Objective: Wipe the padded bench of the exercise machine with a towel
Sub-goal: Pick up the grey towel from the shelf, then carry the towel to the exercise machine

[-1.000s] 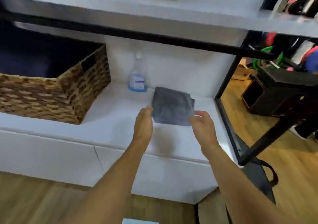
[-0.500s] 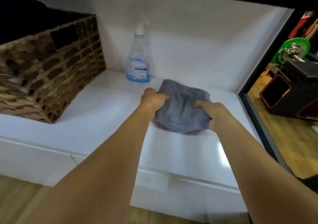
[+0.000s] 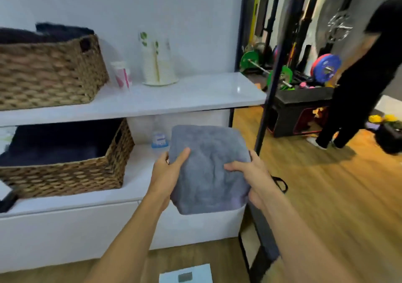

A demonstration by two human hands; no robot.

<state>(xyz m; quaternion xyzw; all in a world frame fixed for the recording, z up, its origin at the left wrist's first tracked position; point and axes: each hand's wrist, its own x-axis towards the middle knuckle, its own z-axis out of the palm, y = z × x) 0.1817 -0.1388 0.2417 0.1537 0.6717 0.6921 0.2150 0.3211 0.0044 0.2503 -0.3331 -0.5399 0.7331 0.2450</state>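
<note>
A folded grey towel [image 3: 206,169] is held up in front of the white shelf unit, clear of the lower shelf. My left hand [image 3: 167,174] grips its left edge, thumb on top. My right hand [image 3: 252,176] grips its right edge, fingers curled over the front. No padded bench or exercise machine shows clearly in this view.
A white shelf unit [image 3: 195,95] carries two wicker baskets [image 3: 47,71] [image 3: 71,169], a spray bottle [image 3: 159,141] behind the towel, a cup and a vase. A black metal post [image 3: 269,100] stands at its right. On the wood floor beyond are weight plates [image 3: 326,67], a black box and a person in black [image 3: 365,73].
Both hands have lifted the towel off the lower shelf and drawn it back toward me. The view has risen and swung right, showing the upper shelf and the gym floor.
</note>
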